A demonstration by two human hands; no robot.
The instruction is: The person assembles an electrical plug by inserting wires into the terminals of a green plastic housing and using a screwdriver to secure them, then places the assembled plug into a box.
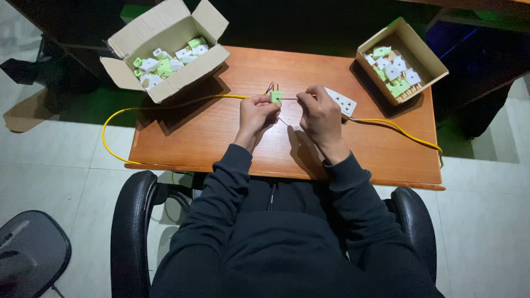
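Note:
My left hand [255,113] pinches a small green plug piece [276,96] with metal pins sticking up from it, held above the wooden table [221,138]. My right hand [319,113] is closed around a thin tool whose tip meets the green piece; the tool itself is barely visible. Just behind my right hand lies a white socket strip [343,102] on a yellow cable [400,129].
An open cardboard box [165,49] of green and white plug parts sits at the table's far left. A second, smaller box [403,60] with similar parts stands at the far right. The yellow cable loops off the left edge. I sit in a black armchair [130,221].

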